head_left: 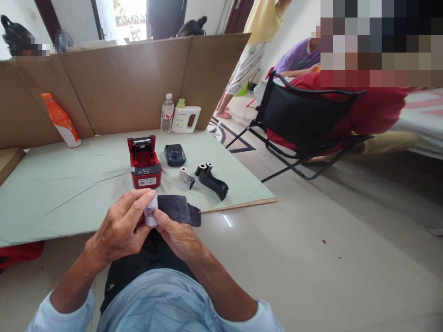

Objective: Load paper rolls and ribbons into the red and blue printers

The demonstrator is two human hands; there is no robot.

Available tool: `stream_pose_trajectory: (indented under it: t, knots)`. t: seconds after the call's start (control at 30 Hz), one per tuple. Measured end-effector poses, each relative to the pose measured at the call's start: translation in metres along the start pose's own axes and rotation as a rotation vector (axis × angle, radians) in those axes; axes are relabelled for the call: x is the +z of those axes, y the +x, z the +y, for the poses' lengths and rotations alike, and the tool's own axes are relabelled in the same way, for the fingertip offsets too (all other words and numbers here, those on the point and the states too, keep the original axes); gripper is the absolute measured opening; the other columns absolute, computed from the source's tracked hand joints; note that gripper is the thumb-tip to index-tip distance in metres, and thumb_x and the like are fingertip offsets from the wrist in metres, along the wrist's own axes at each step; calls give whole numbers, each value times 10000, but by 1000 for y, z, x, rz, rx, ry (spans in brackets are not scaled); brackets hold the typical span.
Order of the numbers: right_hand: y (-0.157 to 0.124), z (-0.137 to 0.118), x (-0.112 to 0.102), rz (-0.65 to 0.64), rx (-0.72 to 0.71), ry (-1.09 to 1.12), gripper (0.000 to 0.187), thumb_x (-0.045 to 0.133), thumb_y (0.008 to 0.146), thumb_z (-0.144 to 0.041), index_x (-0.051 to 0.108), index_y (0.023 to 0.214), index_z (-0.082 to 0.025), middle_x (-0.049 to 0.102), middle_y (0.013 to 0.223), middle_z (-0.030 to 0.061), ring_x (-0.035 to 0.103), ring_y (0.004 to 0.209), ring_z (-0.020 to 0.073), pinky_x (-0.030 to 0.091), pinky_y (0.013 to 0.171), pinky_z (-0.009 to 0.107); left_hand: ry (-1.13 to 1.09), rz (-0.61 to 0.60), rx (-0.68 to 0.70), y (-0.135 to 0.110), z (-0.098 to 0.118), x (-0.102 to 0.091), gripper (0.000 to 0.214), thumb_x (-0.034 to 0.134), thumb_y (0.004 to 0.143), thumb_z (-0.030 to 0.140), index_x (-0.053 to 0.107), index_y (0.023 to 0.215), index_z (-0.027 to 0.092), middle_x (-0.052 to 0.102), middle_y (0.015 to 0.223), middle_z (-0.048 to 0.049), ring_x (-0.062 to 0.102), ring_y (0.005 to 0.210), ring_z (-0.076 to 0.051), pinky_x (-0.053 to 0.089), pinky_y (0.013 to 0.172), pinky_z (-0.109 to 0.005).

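Just past the table's front edge, my left hand (119, 221) is closed round a small white paper roll (151, 217). My right hand (180, 237) pinches the same roll from the other side with its thumb. A wide blackened strip (175, 210) stretches rightward from the roll, behind my right hand. Beyond my hands stands a red and black receipt printer (146, 179) with its lid up. To its right lie a small dark device (175, 156), a white roll (183, 173) with a black-streaked tail, and a black strip (215, 183) with two dark rolls at its end.
The pale green table (86, 193) is backed by a cardboard screen (128, 87). Against it stand an orange bottle (60, 121), a clear bottle (167, 114) and a white jug (186, 119). On the right, a person in red sits in a black folding chair (304, 110).
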State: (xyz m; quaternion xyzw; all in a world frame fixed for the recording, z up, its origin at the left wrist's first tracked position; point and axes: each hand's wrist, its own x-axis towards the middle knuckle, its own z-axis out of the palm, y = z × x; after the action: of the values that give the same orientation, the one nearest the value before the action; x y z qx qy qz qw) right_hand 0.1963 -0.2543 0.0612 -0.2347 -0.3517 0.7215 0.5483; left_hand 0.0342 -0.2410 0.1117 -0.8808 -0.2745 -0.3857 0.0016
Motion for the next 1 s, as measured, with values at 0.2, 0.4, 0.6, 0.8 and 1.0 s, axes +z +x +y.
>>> stream_pose_trajectory:
  t: [0.2,0.4,0.6,0.8,1.0]
  knots:
    - [3,1,-2,122,-127,-195,336,805,899,-506,798,1137,-269,790,1168,33,686,1268,266,477,1215,496,76,-32,26,3,-7,3,630,590,918,82,487,1530,187,687,1347,-193,696,1230,-315,620,1011,-458]
    - [9,-7,0,202,-149,-309,278,841,864,-479,820,1073,-295,803,1125,26,617,1376,303,465,1227,496,159,-95,25,1,-19,12,588,524,901,34,534,1474,164,684,1343,-203,689,1244,-332,608,1020,-492]
    - [13,4,-8,51,2,-134,483,789,861,-645,807,1107,-230,818,1055,76,720,1225,317,578,1082,498,-28,-47,-17,0,-26,13,642,598,874,55,504,1492,199,695,1329,-154,689,1239,-284,613,1042,-443]
    - [17,18,-16,55,-17,-109,494,778,881,-631,797,1151,-217,820,1046,69,752,1147,282,570,1081,482,5,-87,-27,1,-24,9,702,594,822,27,494,1499,187,689,1330,-158,680,1257,-298,613,1044,-448]
    - [14,26,-30,333,107,-280,372,878,801,-570,845,1021,-271,814,1094,35,640,1348,302,380,1277,533,130,-161,-33,-7,-29,24,691,549,840,-3,490,1512,148,667,1370,-210,666,1285,-336,587,1084,-516]
